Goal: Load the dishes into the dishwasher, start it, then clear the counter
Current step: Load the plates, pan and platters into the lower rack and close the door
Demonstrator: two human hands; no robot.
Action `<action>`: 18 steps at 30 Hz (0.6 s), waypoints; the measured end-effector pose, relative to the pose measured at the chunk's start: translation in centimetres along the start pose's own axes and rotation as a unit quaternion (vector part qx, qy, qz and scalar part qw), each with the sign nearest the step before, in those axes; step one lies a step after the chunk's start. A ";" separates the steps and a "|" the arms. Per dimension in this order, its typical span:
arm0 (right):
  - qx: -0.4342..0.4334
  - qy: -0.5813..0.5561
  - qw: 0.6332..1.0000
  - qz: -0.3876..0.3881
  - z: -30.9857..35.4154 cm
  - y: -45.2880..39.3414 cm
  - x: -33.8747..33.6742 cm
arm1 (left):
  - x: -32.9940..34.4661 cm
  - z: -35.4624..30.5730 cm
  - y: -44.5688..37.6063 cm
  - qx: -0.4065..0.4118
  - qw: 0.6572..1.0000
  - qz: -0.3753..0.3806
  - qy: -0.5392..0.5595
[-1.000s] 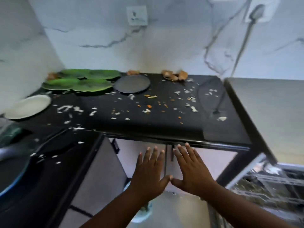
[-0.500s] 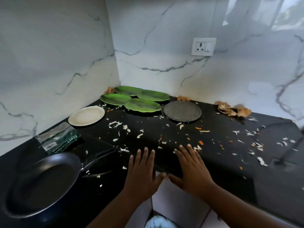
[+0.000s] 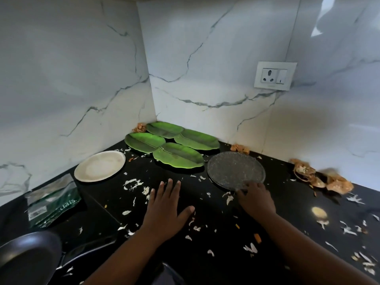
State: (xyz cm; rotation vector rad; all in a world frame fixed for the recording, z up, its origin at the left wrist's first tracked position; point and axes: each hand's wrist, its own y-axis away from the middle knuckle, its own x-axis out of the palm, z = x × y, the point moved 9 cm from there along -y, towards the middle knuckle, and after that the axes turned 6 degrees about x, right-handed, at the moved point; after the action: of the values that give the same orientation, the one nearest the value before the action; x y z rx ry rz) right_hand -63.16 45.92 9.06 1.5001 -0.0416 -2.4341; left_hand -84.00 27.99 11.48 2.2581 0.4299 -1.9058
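Note:
Several green leaf-shaped plates lie in the back corner of the black counter. To their right rests a dark speckled round plate, and to their left a white round plate. My right hand curls its fingers onto the near rim of the speckled plate, which still lies flat. My left hand hovers flat over the counter with fingers apart, holding nothing. A black frying pan sits at the lower left.
White and orange peel scraps litter the counter. Brown onion skins pile against the back wall at right. A green and clear packet lies left of my hands. A wall socket is mounted above the counter.
The view has lifted from under the counter edge to the countertop. Both hands moved forward over the counter; the right hand reached to the speckled plate's rim.

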 end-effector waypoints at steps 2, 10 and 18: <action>0.070 -0.059 0.995 0.039 -1.3 -2.1 0.4 | -1.0 2.3 -1.3 -0.025 0.999 -0.006 0.019; 0.281 -0.223 0.933 -0.004 -4.9 -8.0 0.9 | -2.4 19.3 -5.7 -0.186 0.971 -0.040 0.147; 0.296 -0.248 0.921 -0.052 -6.6 -10.1 1.3 | 0.7 35.2 -4.0 -0.531 0.705 -0.183 0.434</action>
State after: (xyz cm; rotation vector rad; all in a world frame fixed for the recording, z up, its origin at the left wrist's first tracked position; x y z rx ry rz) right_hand -60.08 56.06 3.19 1.0271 -0.8926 -2.9899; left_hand -118.14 21.26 4.76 1.9868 1.6392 -0.1600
